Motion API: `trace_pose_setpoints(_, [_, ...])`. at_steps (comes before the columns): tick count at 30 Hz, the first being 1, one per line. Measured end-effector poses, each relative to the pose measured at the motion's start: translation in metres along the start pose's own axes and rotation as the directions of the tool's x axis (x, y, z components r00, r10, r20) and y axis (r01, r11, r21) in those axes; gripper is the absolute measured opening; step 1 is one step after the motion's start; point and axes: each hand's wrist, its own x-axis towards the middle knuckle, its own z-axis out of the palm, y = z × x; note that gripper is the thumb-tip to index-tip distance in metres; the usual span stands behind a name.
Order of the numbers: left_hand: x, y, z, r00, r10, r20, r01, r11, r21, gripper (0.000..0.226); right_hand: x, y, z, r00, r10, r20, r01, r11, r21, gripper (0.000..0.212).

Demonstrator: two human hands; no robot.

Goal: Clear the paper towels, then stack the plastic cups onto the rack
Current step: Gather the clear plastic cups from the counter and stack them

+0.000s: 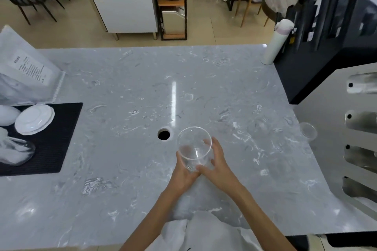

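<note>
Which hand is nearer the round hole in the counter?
Left. The left hand sits just below and right of the hole, gripping the cup; the right hand is on the cup's far side.

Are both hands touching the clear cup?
Touching. The head view shows the left hand wrapped round the cup from the left, and the right hand with fingers against its right side, holding it above the counter.

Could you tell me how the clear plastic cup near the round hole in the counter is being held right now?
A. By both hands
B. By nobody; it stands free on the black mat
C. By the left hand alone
A: the left hand and right hand both wrap the clear plastic cup beside the round hole.
</note>
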Motion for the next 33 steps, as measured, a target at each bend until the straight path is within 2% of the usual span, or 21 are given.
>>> trace_pose_setpoints(2, [0.0, 0.001, -0.002, 1.0, -0.006, 0.001, 0.006, 1.0, -0.009, 0.084, 0.0, 0.003, -0.004, 0.998, 0.028, 0.05, -0.03, 0.999, 0.037, 0.086])
trace_pose_setpoints(5, [-0.002, 0.001, -0.001, 0.999, -0.028, -0.047, 0.026, 0.999, -0.038, 0.109, -0.004, 0.002, -0.014, 0.989, 0.056, 0.138, -0.068, 0.994, 0.084, 0.102])
trace_pose_setpoints(7, [-0.003, -0.002, 0.0, 0.998, -0.035, -0.051, 0.033, 0.999, -0.027, 0.11, -0.006, 0.0, -0.017, 0.988, 0.052, 0.146, -0.061, 0.996, 0.061, 0.106])
trace_pose_setpoints(10, [-0.001, -0.005, 0.001, 0.998, -0.037, -0.052, 0.037, 0.999, -0.004, 0.097, -0.006, -0.007, -0.017, 0.983, 0.067, 0.171, -0.063, 0.998, -0.024, 0.104])
trace_pose_setpoints(12, [0.001, -0.006, 0.002, 0.998, -0.038, -0.058, 0.038, 0.999, -0.009, 0.096, -0.006, -0.01, -0.026, 0.975, 0.079, 0.21, -0.055, 0.992, -0.116, 0.102])
trace_pose_setpoints(14, [0.004, -0.008, 0.004, 0.997, -0.037, -0.07, 0.036, 0.999, -0.014, 0.102, -0.002, -0.011, -0.047, 0.992, 0.061, 0.108, -0.026, 0.955, -0.296, 0.09])
trace_pose_setpoints(15, [0.006, -0.008, 0.006, 0.996, -0.047, -0.074, 0.046, 0.999, -0.015, 0.106, 0.001, -0.011, -0.063, 0.999, 0.039, 0.002, -0.034, 0.894, -0.447, 0.079])
trace_pose_setpoints(16, [0.007, -0.008, 0.007, 0.995, -0.062, -0.079, 0.061, 0.998, -0.011, 0.111, 0.006, -0.01, -0.081, 0.997, 0.018, -0.081, -0.067, 0.756, -0.651, 0.065])
trace_pose_setpoints(17, [0.009, -0.005, 0.009, 0.995, -0.076, -0.069, 0.076, 0.997, -0.003, 0.116, 0.01, -0.009, -0.098, 0.992, 0.029, -0.126, -0.122, 0.528, -0.84, 0.052])
trace_pose_setpoints(18, [0.012, -0.002, 0.011, 0.995, -0.089, -0.049, 0.089, 0.996, 0.004, 0.119, 0.015, -0.01, -0.111, 0.981, 0.11, -0.159, -0.183, 0.264, -0.947, 0.043])
trace_pose_setpoints(19, [0.016, 0.002, 0.013, 0.995, -0.101, -0.02, 0.101, 0.995, 0.01, 0.122, 0.017, -0.009, -0.12, 0.948, 0.234, -0.215, -0.231, 0.042, -0.972, 0.04])
trace_pose_setpoints(21, [0.023, 0.01, 0.019, 0.994, -0.11, 0.024, 0.11, 0.994, 0.017, 0.126, 0.021, 0.002, -0.127, 0.836, 0.452, -0.31, -0.206, -0.265, -0.942, 0.051])
trace_pose_setpoints(23, [0.031, 0.016, 0.027, 0.996, -0.076, 0.039, 0.075, 0.997, 0.023, 0.116, 0.017, 0.023, -0.135, 0.771, 0.49, -0.407, -0.232, -0.379, -0.896, 0.068])
trace_pose_setpoints(24, [0.034, 0.017, 0.031, 0.997, -0.058, 0.04, 0.057, 0.998, 0.024, 0.106, 0.014, 0.028, -0.137, 0.73, 0.501, -0.466, -0.311, -0.364, -0.878, 0.07])
trace_pose_setpoints(26, [0.036, 0.016, 0.034, 0.998, -0.045, 0.033, 0.044, 0.999, 0.029, 0.093, 0.011, 0.034, -0.139, 0.621, 0.581, -0.526, -0.574, -0.119, -0.81, 0.066])
trace_pose_setpoints(27, [0.036, 0.015, 0.033, 0.999, -0.046, 0.027, 0.045, 0.998, 0.037, 0.092, 0.009, 0.033, -0.139, 0.618, 0.593, -0.516, -0.587, -0.09, -0.805, 0.064])
trace_pose_setpoints(29, [0.035, 0.014, 0.033, 0.998, -0.052, 0.023, 0.051, 0.997, 0.053, 0.101, 0.007, 0.03, -0.145, 0.605, 0.611, -0.511, -0.56, -0.13, -0.818, 0.058])
trace_pose_setpoints(31, [0.033, 0.015, 0.035, 0.997, -0.072, 0.018, 0.071, 0.996, 0.059, 0.114, -0.001, 0.024, -0.157, 0.685, 0.578, -0.444, -0.519, -0.04, -0.854, 0.07])
trace_pose_setpoints(32, [0.032, 0.017, 0.037, 0.996, -0.087, 0.014, 0.086, 0.995, 0.056, 0.116, -0.006, 0.017, -0.165, 0.748, 0.538, -0.388, -0.49, 0.054, -0.87, 0.083])
trace_pose_setpoints(33, [0.031, 0.021, 0.04, 0.995, -0.103, 0.005, 0.103, 0.993, 0.051, 0.117, -0.005, 0.008, -0.174, 0.791, 0.538, -0.291, -0.454, 0.197, -0.869, 0.096])
